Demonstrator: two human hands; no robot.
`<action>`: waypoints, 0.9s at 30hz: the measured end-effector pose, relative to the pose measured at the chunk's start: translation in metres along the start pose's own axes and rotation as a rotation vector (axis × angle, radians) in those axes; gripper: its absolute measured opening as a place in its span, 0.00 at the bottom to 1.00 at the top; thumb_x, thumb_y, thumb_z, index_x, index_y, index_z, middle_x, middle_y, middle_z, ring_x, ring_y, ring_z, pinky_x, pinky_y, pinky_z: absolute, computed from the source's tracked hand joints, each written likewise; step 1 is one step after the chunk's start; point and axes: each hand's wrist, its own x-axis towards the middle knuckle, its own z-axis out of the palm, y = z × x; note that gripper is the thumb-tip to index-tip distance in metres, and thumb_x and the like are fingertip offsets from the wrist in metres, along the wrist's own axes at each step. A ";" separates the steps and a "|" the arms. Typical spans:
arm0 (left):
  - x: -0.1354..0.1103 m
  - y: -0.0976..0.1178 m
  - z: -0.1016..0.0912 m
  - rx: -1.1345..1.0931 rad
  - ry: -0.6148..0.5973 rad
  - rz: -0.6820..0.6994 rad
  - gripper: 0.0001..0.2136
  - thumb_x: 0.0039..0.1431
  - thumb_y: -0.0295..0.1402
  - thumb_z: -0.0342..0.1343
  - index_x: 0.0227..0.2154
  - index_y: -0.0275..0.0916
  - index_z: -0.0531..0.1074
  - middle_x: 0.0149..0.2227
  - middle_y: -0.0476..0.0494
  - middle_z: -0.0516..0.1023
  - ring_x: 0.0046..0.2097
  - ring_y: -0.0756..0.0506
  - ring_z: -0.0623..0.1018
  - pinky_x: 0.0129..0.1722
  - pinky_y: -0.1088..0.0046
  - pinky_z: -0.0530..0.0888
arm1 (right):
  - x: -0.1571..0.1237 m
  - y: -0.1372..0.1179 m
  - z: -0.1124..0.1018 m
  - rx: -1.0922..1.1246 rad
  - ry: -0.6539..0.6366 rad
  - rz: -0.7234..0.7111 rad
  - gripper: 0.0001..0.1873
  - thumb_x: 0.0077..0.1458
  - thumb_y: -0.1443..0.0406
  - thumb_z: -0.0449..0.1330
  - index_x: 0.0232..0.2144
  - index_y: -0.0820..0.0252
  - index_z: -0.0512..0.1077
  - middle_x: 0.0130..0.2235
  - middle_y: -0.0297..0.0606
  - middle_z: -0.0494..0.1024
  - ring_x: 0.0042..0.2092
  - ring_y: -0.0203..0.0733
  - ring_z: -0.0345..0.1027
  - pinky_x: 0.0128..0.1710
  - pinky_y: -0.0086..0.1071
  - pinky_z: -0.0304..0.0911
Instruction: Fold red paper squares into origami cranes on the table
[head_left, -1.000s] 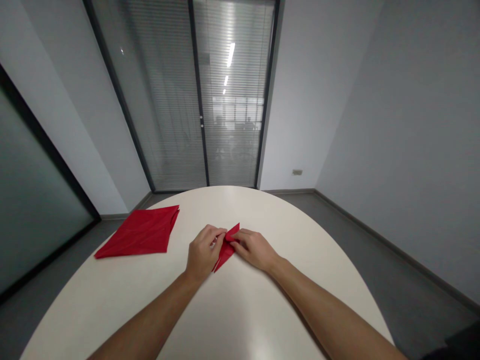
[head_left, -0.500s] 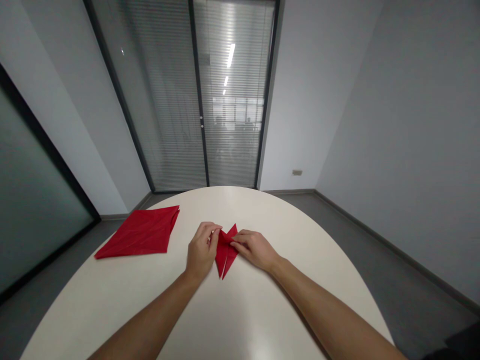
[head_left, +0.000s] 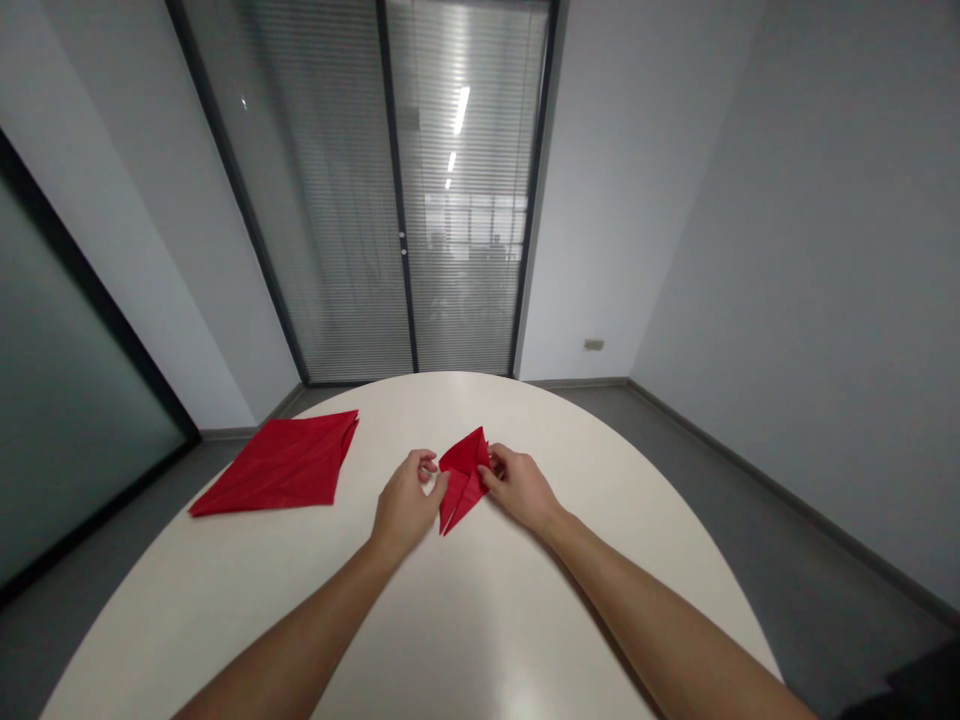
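Note:
A small folded piece of red paper (head_left: 466,470) with creased flaps is in front of me, its top corner pointing up and two narrow points facing me. My right hand (head_left: 523,488) pinches its right edge between thumb and fingers. At the paper's left edge is my left hand (head_left: 409,500), its thumb touching or very near the paper. A gap shows between that thumb and the curled fingers, with nothing held there. The underside of the paper is hidden.
A larger folded red sheet (head_left: 289,465) lies on the left of the round white table (head_left: 465,620). Beyond the table's far edge are a glass partition with blinds (head_left: 465,300) and a grey wall (head_left: 810,250). Something dark (head_left: 911,690) shows at the lower right corner.
The small paper has opened wider, its upper flap now spread flat and its top corner further up and right. My left fingers have parted from its upper edge.

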 end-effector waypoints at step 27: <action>-0.006 0.013 -0.004 0.222 -0.276 0.372 0.11 0.67 0.31 0.49 0.37 0.43 0.78 0.39 0.42 0.80 0.44 0.42 0.76 0.46 0.63 0.74 | 0.004 0.018 0.003 -0.331 -0.067 -0.229 0.22 0.60 0.71 0.55 0.54 0.59 0.75 0.59 0.46 0.74 0.65 0.51 0.58 0.67 0.51 0.51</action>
